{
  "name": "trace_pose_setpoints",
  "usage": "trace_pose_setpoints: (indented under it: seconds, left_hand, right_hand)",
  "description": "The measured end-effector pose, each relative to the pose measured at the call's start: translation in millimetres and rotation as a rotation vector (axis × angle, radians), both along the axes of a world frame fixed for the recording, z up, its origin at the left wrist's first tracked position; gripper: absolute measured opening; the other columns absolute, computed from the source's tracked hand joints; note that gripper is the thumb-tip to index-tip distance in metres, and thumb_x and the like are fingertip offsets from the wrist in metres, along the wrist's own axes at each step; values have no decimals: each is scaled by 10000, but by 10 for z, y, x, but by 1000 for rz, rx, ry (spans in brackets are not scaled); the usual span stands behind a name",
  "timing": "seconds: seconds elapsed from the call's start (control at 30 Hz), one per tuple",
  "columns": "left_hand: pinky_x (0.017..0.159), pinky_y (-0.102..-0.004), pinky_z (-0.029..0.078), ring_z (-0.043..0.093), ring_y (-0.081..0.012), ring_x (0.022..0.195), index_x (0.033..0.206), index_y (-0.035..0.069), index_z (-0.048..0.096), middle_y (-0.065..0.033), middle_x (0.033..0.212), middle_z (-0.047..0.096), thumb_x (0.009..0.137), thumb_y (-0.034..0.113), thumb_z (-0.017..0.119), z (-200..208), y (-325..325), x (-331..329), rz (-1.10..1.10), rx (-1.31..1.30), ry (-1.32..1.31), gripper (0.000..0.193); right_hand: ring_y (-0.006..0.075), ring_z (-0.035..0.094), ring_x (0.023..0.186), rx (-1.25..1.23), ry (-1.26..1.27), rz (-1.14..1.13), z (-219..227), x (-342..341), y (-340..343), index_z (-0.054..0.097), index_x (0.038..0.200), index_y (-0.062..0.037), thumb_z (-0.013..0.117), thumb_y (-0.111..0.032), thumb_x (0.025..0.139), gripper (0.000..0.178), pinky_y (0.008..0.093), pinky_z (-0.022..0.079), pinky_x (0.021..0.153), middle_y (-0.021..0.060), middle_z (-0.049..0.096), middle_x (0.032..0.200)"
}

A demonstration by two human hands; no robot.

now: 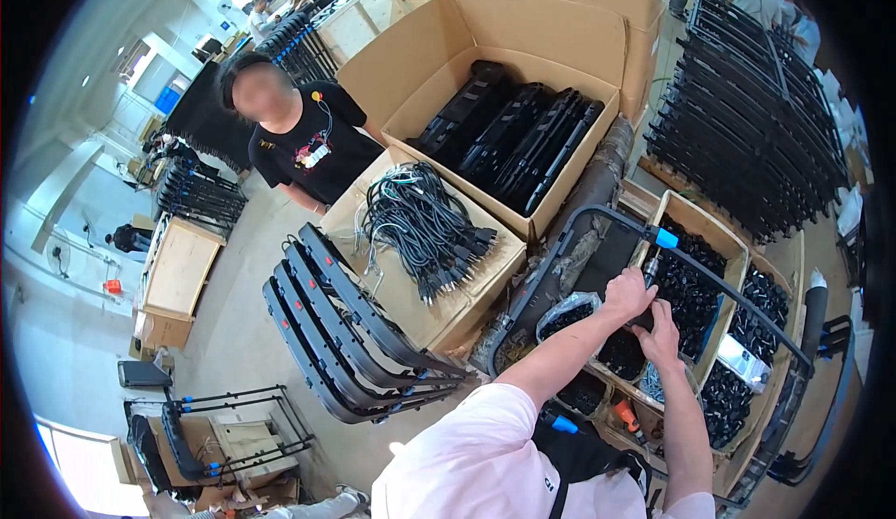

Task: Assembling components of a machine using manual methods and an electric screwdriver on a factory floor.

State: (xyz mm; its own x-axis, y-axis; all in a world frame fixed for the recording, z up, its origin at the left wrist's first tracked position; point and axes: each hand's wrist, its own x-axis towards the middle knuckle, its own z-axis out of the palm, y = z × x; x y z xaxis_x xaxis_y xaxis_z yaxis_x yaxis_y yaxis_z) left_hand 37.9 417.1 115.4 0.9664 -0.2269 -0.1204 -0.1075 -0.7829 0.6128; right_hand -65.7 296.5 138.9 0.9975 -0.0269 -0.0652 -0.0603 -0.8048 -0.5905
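Note:
My left hand point(630, 295) is closed around a slim dark thing with a silvery part point(651, 265) that sticks out past the fingers. Just below it, my right hand point(660, 330) has its fingers bent against a small dark piece; the hands hide most of it. Both hands are over a black tubular frame point(723, 286) with a blue sleeve point(665, 238) on its bar. Under them, a wooden bin point(737, 332) has compartments of small black parts, and a clear bag point(571, 312) holds more. An orange-and-black hand tool point(626, 414) lies nearer my body.
To the left, a bundle of black cables point(425, 230) lies on a cardboard box point(504, 272), beside several curved black frames point(359, 332). Behind stands a large open carton point(579, 188) of long black parts. A person point(308, 136) stands at far left. Stacked black racks point(747, 118) are at right.

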Motion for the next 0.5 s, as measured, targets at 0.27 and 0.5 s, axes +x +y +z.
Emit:
trace_pose_setpoints:
  seconds: [0.27,0.5]
  left_hand:
    - [844,-511,613,751,-428,970,1098,-49,639,-268,1065,726,886,500,772,37,86,-86,17,-68,4,603]
    - [888,-516,600,735,-448,1014,1133,-72,624,-293,1110,710,907,483,752,77,176,-152,5,-132,69,613]
  right_hand:
    - [411,608,1235,-17,16,5,35,-64,80,544,1353,-53,804,-125,799,616,473,525,1008,134,549,1386]
    - [413,613,1231,-61,-20,10,22,-135,125,556,1363,-35,815,-122,791,634,483,524,1009,154,555,1396]
